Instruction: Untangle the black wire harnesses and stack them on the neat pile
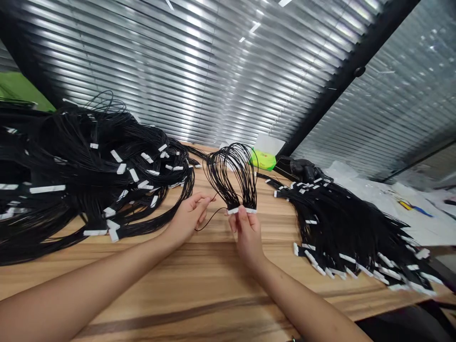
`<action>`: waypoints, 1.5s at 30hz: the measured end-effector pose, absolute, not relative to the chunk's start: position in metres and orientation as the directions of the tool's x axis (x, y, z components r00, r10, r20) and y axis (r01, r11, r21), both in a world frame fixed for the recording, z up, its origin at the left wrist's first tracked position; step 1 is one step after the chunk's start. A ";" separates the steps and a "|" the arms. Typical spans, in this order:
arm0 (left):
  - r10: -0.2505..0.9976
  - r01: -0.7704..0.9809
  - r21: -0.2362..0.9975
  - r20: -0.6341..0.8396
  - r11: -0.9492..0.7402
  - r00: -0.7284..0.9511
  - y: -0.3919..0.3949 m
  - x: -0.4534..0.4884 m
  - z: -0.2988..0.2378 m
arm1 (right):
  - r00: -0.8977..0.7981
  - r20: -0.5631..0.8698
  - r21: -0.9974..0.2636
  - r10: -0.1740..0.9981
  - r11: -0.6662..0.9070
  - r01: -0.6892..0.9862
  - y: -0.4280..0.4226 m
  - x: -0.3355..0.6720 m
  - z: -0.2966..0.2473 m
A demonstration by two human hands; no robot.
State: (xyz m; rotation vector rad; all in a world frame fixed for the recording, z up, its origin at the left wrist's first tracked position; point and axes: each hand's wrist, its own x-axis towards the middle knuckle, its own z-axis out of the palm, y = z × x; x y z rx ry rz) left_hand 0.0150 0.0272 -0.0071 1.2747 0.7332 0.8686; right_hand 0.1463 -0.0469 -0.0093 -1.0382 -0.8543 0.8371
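Observation:
In the middle of the head view, a looped bundle of thin black wires [231,164] rises from white connectors [251,211]. My right hand [246,232] pinches those connectors between thumb and fingers, holding them side by side above the table. To the left, my left hand [190,213] has its thumb and forefinger closed on a single black wire [216,212] that runs in a slack curve to the connectors. The wire's end is too small to make out.
A big tangled heap of black wire harnesses [71,166] with white connectors covers the left of the wooden table [199,289]. Another pile of harnesses [338,223] lies at right. Behind are a green-yellow packet [263,159], a corrugated metal wall [171,61] and, far right, pliers-like tools [415,208].

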 end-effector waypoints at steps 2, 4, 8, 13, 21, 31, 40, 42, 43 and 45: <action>0.871 -0.070 0.998 0.035 0.000 0.490 0.026 0.015 -0.009 | 0.413 0.178 -0.947 0.893 0.269 -0.175 -0.047 0.146 -0.010; 0.879 0.018 0.997 0.063 -0.081 0.472 0.026 0.014 -0.010 | 0.420 0.153 -0.946 0.894 0.255 -0.200 -0.047 0.146 -0.010; 0.844 0.156 0.886 0.342 -0.436 0.414 0.027 0.012 -0.010 | 0.457 0.089 -0.945 0.885 0.220 -0.242 -0.044 0.146 -0.007; 0.790 0.187 0.785 0.516 -0.591 0.330 0.025 0.008 -0.005 | 0.461 0.070 -0.956 0.884 0.191 -0.221 -0.042 0.143 -0.004; 0.817 0.018 0.870 0.455 -0.492 0.354 0.022 0.009 0.001 | 0.437 0.113 -0.986 0.892 0.156 -0.064 -0.044 0.144 -0.011; 0.868 -0.032 0.942 0.320 -0.333 0.379 0.023 0.010 -0.001 | 0.409 0.178 -0.984 0.895 0.163 0.070 -0.050 0.142 -0.012; 0.950 -0.413 0.908 0.067 0.069 0.304 0.029 0.012 -0.002 | 0.426 0.132 -0.988 0.895 0.156 -0.021 -0.046 0.144 -0.010; 0.967 -0.547 0.823 -0.011 0.154 0.256 0.034 0.011 -0.002 | 0.470 0.114 -0.981 0.875 0.173 -0.084 -0.043 0.147 -0.010; 0.967 -0.588 0.787 -0.042 0.187 0.251 0.037 0.011 -0.002 | 0.490 0.104 -0.975 0.866 0.185 -0.120 -0.041 0.148 -0.010; 0.966 -0.617 0.759 -0.059 0.207 0.251 0.040 0.010 -0.001 | 0.516 0.086 -0.962 0.853 0.206 -0.180 -0.038 0.150 -0.010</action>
